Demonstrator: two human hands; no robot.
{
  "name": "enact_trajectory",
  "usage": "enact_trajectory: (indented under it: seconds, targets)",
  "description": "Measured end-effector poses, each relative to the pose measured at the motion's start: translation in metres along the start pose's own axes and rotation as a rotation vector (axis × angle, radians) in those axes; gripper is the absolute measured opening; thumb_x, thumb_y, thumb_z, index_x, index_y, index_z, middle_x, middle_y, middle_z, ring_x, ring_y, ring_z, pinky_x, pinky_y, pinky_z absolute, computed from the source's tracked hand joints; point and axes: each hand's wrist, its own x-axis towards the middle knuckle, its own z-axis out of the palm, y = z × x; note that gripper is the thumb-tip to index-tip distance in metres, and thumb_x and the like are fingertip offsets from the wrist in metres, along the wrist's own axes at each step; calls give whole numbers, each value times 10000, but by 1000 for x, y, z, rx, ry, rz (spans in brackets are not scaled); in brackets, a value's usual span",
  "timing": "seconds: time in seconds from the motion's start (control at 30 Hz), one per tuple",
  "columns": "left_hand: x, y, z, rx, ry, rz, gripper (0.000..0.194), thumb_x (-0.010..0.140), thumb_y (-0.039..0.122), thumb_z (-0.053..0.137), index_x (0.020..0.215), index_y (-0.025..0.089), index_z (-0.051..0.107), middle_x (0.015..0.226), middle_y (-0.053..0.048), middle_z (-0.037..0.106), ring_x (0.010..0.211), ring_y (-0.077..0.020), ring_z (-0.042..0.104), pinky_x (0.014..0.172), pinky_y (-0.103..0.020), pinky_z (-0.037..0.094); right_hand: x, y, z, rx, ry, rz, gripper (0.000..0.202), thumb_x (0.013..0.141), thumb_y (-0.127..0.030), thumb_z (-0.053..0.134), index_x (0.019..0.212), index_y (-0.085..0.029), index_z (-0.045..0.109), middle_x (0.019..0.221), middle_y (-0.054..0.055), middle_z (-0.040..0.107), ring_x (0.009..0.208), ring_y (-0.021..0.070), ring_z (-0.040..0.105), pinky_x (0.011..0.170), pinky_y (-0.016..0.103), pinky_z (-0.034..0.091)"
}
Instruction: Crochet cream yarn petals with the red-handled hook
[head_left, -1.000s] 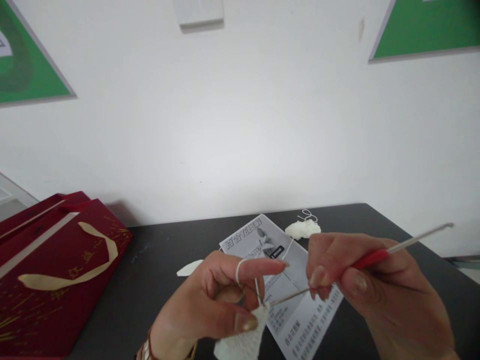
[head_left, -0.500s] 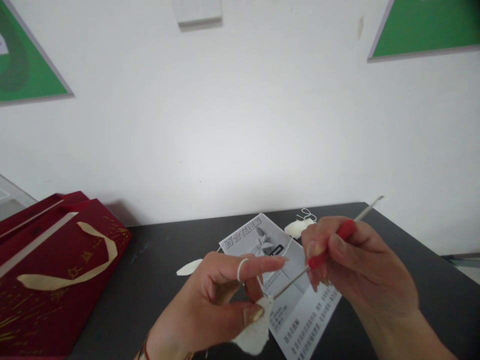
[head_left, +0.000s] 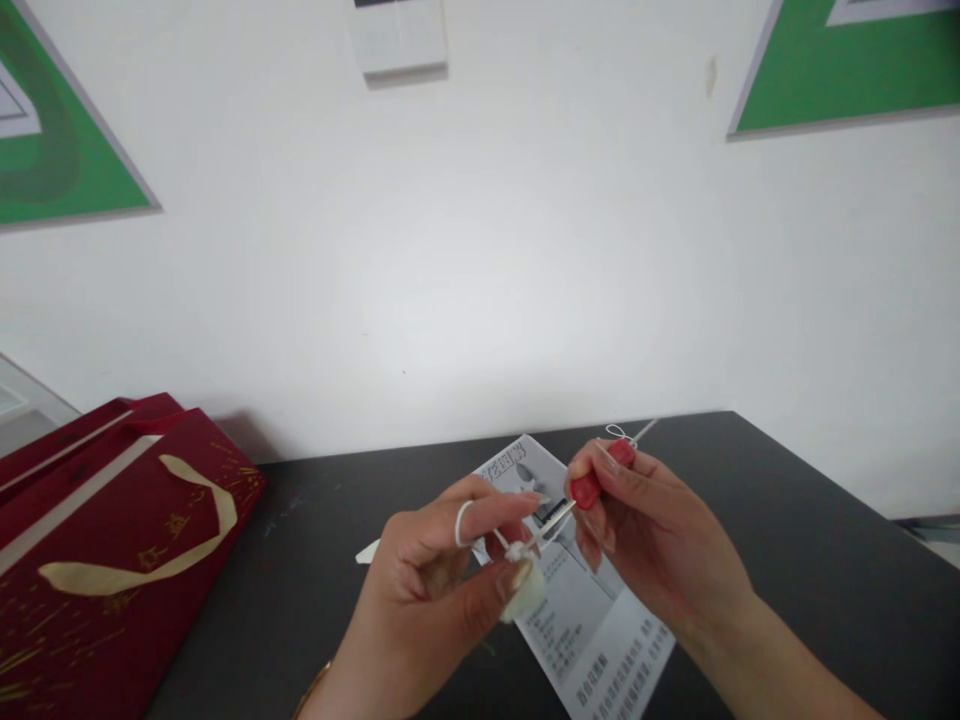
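Listing by clock position, with the dial centred in the view:

Crocheted piece of white yarn point(head_left: 527, 597), small, rounded, held up between five and six o'clock, in front of the printed sheet.

Left hand point(head_left: 414, 615), half past six: pinching that piece between thumb and fingers, a white yarn loop point(head_left: 462, 522) around the index finger; a bracelet point(head_left: 313, 688) at the wrist.

Right hand point(head_left: 649, 525), four o'clock: grasping a slim metal crochet hook with a red grip point(head_left: 586, 490). One end points towards seven o'clock and reaches the piece's upper edge; whether it enters a stitch is too small to tell. The other end projects towards one o'clock.

Grey-and-white printed paper sheet point(head_left: 570, 645), five o'clock: lying slantwise on the black tabletop point(head_left: 810, 570), partly covered by both hands.

White pointed flat piece point(head_left: 367, 553), seven o'clock: tip showing beside the left hand.

Dark red paper gift bags with gold print and cream ribbon handle point(head_left: 112, 640), eight o'clock.

Green wall panels: ten point(head_left: 52, 185) and two o'clock point(head_left: 847, 75).
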Motion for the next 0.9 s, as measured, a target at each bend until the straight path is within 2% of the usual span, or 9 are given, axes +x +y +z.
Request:
enact_trajectory:
  seconds: [0.1, 0.3, 0.6, 0.73, 0.9]
  targets:
    - [-2, -1, 3, -9, 70, -16, 336, 823, 132, 712, 1090, 327, 769, 809, -14, 625, 723, -125, 558, 636, -222, 471, 2, 4, -1, 2, 20, 18, 217, 806, -337, 748, 718, -141, 722, 480, -34, 585, 395, 66, 562, 415, 144, 501]
    - [-2, 1, 8, 29, 189, 72, 411, 798, 122, 737, 1132, 361, 745, 725, 25, 664, 657, -100, 559, 603, -193, 471, 3, 10, 1, 44, 67, 68, 209, 777, -330, 783, 763, -127, 737, 504, -35, 604, 394, 46, 538, 413, 132, 505]
    - [-2, 1, 8, -25, 237, 15, 389, 792, 160, 754, 1124, 361, 749, 724, 29, 622, 695, -100, 565, 642, -189, 481, -1, 14, 7, 124, 119, 75, 161, 761, -276, 804, 791, -128, 750, 558, -27, 655, 430, 46, 578, 435, 117, 520]
    - [-3, 0, 8, -102, 219, -62, 377, 793, 170, 754, 1129, 341, 752, 740, 16, 596, 684, -91, 544, 614, -168, 466, 2, 12, 4, 75, 86, 12, 168, 799, -288, 766, 779, -123, 742, 545, -24, 647, 438, 57, 577, 477, 150, 552]
    - [-7, 5, 11, -68, 249, -123, 325, 777, 251, 777, 1089, 341, 772, 731, 1, 614, 644, -90, 515, 537, -159, 421, 3, 7, 0, 40, 60, -1, 173, 786, -287, 767, 729, -127, 737, 505, -24, 631, 423, 66, 583, 470, 153, 541]
